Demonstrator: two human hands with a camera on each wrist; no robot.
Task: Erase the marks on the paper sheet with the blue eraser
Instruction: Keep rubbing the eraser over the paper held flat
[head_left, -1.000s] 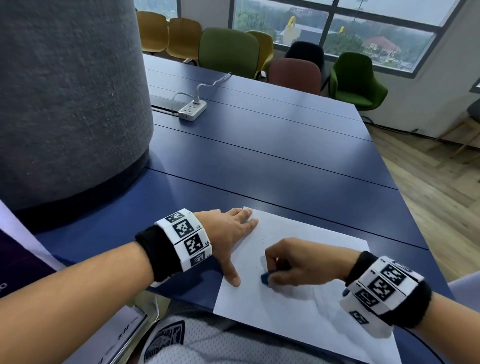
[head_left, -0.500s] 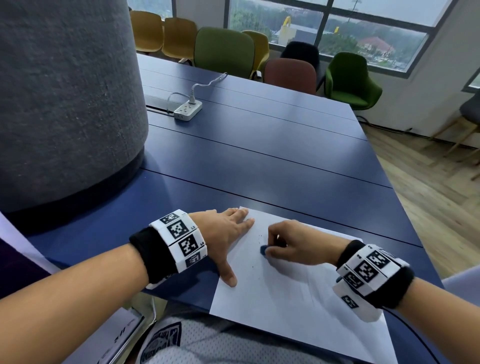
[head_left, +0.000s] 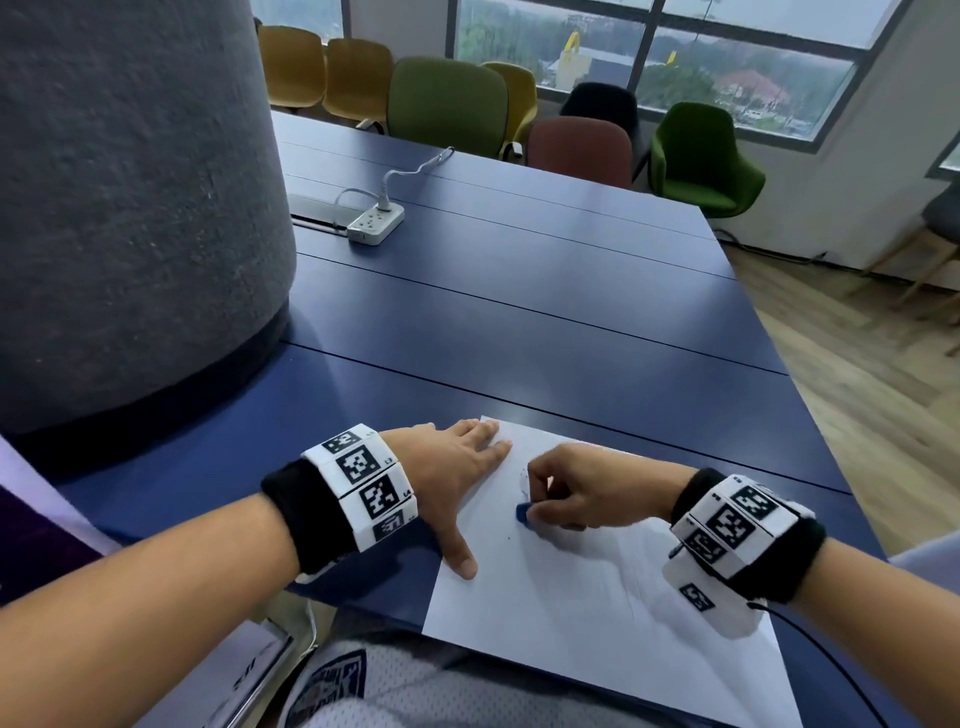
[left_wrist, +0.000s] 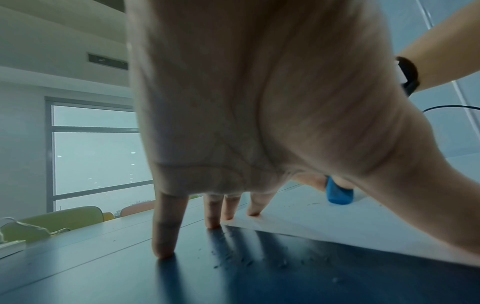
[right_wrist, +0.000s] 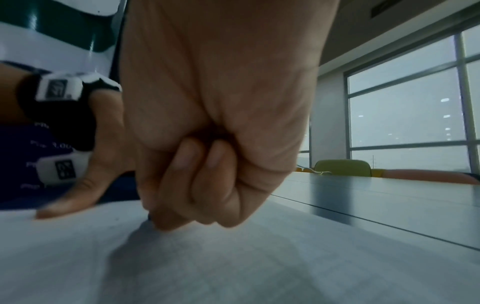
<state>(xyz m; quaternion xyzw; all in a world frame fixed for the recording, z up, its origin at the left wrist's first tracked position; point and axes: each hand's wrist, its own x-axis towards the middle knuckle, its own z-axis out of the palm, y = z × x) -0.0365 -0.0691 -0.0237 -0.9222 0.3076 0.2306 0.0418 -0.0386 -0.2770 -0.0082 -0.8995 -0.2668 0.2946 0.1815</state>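
A white paper sheet (head_left: 587, 618) lies at the near edge of the dark blue table (head_left: 519, 322). My right hand (head_left: 571, 493) pinches the blue eraser (head_left: 523, 513) and presses it on the sheet's upper left part, just below a faint blue mark (head_left: 523, 478). The eraser (left_wrist: 339, 194) shows as a blue block on the sheet in the left wrist view. My left hand (head_left: 457, 467) lies flat with straight, spread fingers (left_wrist: 166, 232); some rest on the sheet's left corner, others on the table. In the right wrist view my curled right hand (right_wrist: 207, 185) hides the eraser.
A thick grey felt-covered column (head_left: 130, 208) stands on the table at the left. A white power strip (head_left: 375, 223) with a cable lies further back. Chairs (head_left: 447, 104) line the far edge below the windows. Eraser crumbs (left_wrist: 246, 261) lie on the table beside the sheet.
My right hand moved the eraser up the sheet half a second ago and has now drawn it back down a little. The left hand keeps its place on the sheet's corner.
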